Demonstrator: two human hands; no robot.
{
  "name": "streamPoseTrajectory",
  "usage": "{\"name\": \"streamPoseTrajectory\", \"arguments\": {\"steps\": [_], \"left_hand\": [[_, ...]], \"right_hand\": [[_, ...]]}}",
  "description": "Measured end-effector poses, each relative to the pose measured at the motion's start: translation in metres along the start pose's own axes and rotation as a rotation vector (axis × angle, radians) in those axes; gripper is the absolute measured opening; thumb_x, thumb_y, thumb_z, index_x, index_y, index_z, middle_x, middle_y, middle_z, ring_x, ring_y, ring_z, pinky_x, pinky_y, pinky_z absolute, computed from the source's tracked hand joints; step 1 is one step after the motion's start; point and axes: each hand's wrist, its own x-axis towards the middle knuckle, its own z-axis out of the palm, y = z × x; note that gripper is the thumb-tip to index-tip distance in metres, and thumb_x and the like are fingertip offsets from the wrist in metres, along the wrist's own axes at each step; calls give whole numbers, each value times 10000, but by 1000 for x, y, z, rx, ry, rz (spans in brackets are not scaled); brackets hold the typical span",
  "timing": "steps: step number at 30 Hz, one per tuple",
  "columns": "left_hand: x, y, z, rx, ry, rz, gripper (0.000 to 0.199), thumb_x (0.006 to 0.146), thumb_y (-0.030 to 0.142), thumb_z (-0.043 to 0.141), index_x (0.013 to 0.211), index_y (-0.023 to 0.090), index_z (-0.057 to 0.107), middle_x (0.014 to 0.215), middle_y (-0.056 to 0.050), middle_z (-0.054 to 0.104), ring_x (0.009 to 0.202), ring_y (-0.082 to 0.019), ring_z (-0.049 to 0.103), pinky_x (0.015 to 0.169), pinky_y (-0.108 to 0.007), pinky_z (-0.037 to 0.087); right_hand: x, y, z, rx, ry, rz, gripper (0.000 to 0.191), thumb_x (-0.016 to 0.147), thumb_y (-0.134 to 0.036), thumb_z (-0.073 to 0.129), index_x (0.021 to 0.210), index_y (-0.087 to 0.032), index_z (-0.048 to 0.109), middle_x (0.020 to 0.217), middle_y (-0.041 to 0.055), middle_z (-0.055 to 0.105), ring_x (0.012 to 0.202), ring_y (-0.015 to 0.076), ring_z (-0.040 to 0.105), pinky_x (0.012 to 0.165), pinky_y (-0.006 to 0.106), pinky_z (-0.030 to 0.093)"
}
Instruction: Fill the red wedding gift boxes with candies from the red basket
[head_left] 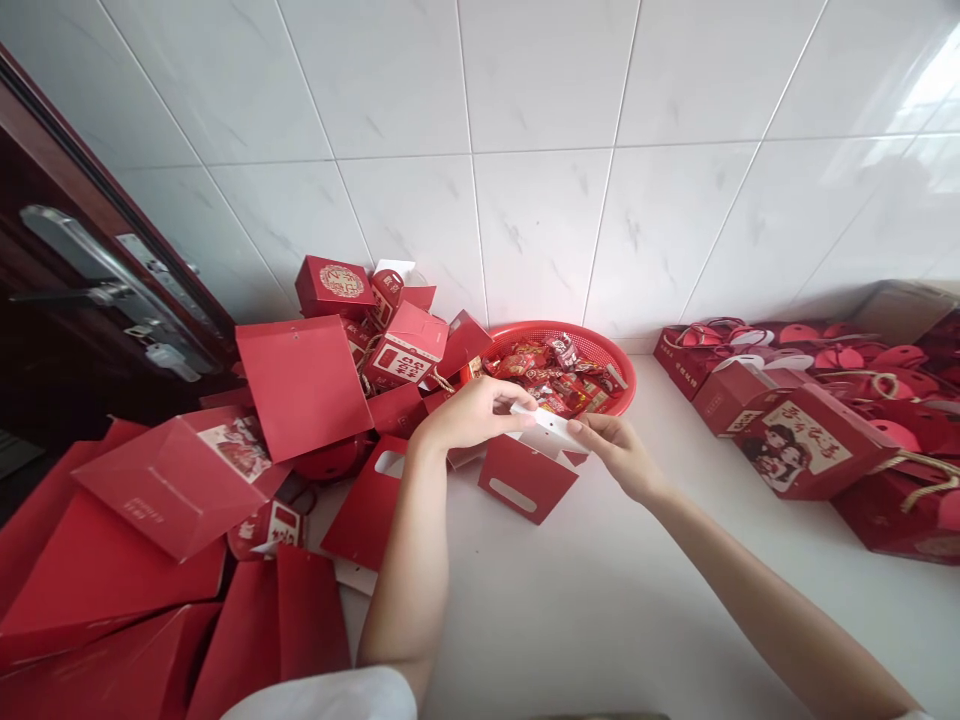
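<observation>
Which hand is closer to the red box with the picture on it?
Right hand: it is to the left of the red gift box and closer to the camera. Left hand is farther left, beyond the right hand.

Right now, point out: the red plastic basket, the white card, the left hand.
red plastic basket (628,372): head view, on its right rim
white card (551,425): head view, on its middle
left hand (469,415): head view, on the back of the hand
</observation>
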Motion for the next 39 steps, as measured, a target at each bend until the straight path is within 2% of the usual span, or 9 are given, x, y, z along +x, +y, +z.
{"name": "streamPoseTrajectory", "arguments": {"steps": [7, 11, 14, 16, 20, 25, 29, 33, 39], "left_hand": [[-6, 0, -7, 116, -71, -108, 376, 734, 374, 774, 1060, 193, 724, 953, -36, 741, 888, -216, 689, 784, -294, 496], [-4, 11, 1, 183, -116, -135, 461, 698, 412, 801, 1101, 201, 725, 837, -5, 701, 792, -196, 658, 721, -276, 464], [-2, 18, 6, 243, -193, -127, 497, 691, 443, 806, 1121, 206, 730, 920, -16, 723, 812, -196, 655, 699, -261, 446], [0, 20, 8, 288, -247, -126, 477, 699, 461, 799, 1096, 203, 744, 1000, -34, 741, 871, -212, 665, 708, -258, 443], [1, 22, 11, 336, -292, -127, 475, 727, 507, 771, 1093, 205, 757, 1097, -52, 753, 984, -245, 673, 750, -261, 450], [0, 26, 12, 309, -308, -155, 620, 759, 516, 757, 1291, 206, 682, 1199, -65, 745, 988, -243, 698, 766, -264, 470], [-2, 25, 11, 280, -274, -145, 658, 783, 555, 745, 1341, 219, 651, 1294, -78, 709, 1070, -256, 691, 834, -285, 497], [0, 16, 10, 89, -187, -79, 650, 792, 539, 760, 1342, 213, 643, 1265, -100, 716, 1115, -246, 687, 917, -315, 526], [18, -5, 11, -92, 100, 42, 423, 897, 443, 662, 1229, 181, 688, 1221, -100, 735, 1139, -234, 681, 1012, -357, 526]], "right_hand": [[8, -11, -9, -91, -22, -73, 612, 823, -722, 628, 583, -209, 395, 573, -37, 401, 537, 97, 369, 502, 253, 334], [12, -11, -26, -175, -148, -23, 596, 841, -732, 601, 605, -198, 476, 587, -15, 477, 555, 119, 479, 522, 258, 401], [17, -10, -41, -250, -221, -22, 580, 860, -734, 565, 642, -197, 534, 609, 0, 518, 571, 140, 531, 538, 273, 444], [25, -11, -52, -354, -135, -89, 542, 890, -694, 538, 679, -196, 573, 639, 16, 565, 597, 153, 546, 561, 285, 447], [51, -12, -71, -736, 237, -143, 253, 880, -433, 594, 785, -199, 618, 778, 48, 675, 717, 197, 605, 667, 310, 439], [81, -3, -68, -1138, 62, 82, 187, 743, -315, 726, 865, -208, 632, 865, 69, 698, 814, 253, 626, 664, 309, 406], [94, 8, -59, -1091, 9, 71, 366, 616, -185, 773, 961, -210, 656, 960, 81, 709, 966, 294, 622, 746, 317, 442], [102, 16, -64, -974, 31, 45, 382, 620, -229, 773, 988, -218, 671, 894, 23, 705, 848, 236, 642, 701, 300, 463], [116, 26, -66, -266, 263, -18, 394, 534, -449, 829, 767, -192, 643, 631, 3, 624, 616, 187, 577, 575, 321, 454]]}}
